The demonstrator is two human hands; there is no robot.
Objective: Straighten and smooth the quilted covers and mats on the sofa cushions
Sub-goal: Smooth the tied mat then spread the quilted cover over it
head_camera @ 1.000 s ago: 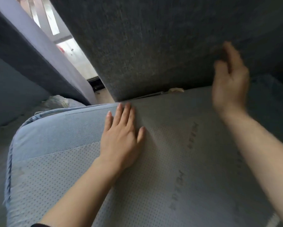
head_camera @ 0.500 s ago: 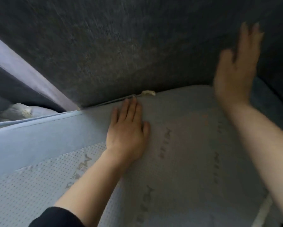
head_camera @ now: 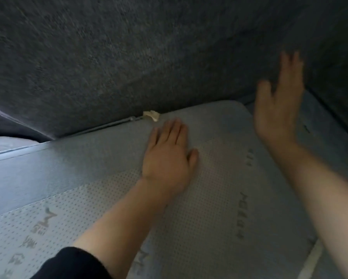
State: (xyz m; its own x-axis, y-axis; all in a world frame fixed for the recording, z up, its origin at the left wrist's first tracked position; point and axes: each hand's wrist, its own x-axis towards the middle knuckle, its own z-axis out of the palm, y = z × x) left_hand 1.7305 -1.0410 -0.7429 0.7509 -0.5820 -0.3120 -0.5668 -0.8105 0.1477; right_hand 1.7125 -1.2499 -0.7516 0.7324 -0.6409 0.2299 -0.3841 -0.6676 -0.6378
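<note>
Mat, pale grey, dotted and printed with lettering, is lying across the blue cover of the sofa seat, its rear edge running just beside the dark back cushion. The left hand is pressing palm-down on the mat near that rear edge, fingers straight and together, gripping nothing. The right hand, blurred, is reaching with spread, straight fingers toward the rear right corner; whether it is touching the back cushion cannot be told. The hands are working well apart. A pale scrap is poking out at the seam. Judged from this view, the visible mat surface is lying flat without folds, so smoothing here appears nearly done. The right corner seems to be receiving attention, while the front edge and other cushions are lying out of view.
</note>
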